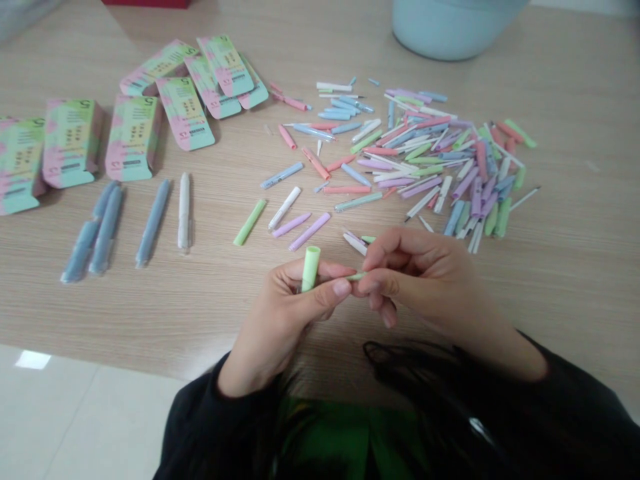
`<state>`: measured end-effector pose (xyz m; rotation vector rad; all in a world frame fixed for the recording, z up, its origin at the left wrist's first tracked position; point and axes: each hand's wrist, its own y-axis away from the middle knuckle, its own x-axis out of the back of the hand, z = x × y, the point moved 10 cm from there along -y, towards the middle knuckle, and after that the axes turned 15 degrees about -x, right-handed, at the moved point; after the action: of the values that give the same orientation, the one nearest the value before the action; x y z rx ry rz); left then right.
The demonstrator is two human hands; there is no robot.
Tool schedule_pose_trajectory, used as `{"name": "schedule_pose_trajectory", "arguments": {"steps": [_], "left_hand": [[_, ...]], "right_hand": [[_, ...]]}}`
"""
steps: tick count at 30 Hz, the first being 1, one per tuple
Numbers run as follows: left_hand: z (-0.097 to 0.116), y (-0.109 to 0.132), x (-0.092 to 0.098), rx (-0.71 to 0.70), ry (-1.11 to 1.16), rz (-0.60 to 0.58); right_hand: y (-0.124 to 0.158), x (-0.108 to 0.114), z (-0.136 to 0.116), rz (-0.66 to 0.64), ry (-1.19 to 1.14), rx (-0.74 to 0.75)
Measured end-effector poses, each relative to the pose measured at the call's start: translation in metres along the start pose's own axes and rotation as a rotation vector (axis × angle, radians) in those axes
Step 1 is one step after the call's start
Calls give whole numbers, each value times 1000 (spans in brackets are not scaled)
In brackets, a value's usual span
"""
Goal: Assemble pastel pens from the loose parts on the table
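My left hand (290, 313) is closed round a light green pen barrel (310, 267) that stands upright out of my fist, open end up. My right hand (415, 273) pinches a thin green-tipped pen part (358, 275) and its fingertips touch my left thumb. Both hands hover over the near edge of the wooden table (200, 300). Just beyond my right hand lie a white-and-pink piece (354, 243) and a small green bit (369, 239).
A big heap of pastel pen parts (430, 160) covers the table's middle right. Assembled pens, blue ones (105, 230) and a white one (184, 210), lie at the left. Pastel cardboard boxes (135, 137) stand and lie at the back left. A pale blue tub (450, 27) is at the back.
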<state>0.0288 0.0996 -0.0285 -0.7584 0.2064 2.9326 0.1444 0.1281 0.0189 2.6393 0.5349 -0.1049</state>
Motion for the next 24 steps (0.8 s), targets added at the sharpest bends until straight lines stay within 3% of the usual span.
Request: {"name": "schedule_pose_trajectory", "arguments": {"steps": [4, 11, 20, 24], "left_hand": [[4, -2, -4, -39, -17, -16], [18, -2, 8, -183, -75, 98], [17, -5, 0, -161, -94, 19], [20, -5, 2, -174, -179, 56]], "right_hand": [[-6, -5, 7, -37, -38, -5], [5, -3, -9, -1, 95, 111], [15, -1, -22, 97, 297, 241], [17, -4, -24, 141, 351, 305]]}}
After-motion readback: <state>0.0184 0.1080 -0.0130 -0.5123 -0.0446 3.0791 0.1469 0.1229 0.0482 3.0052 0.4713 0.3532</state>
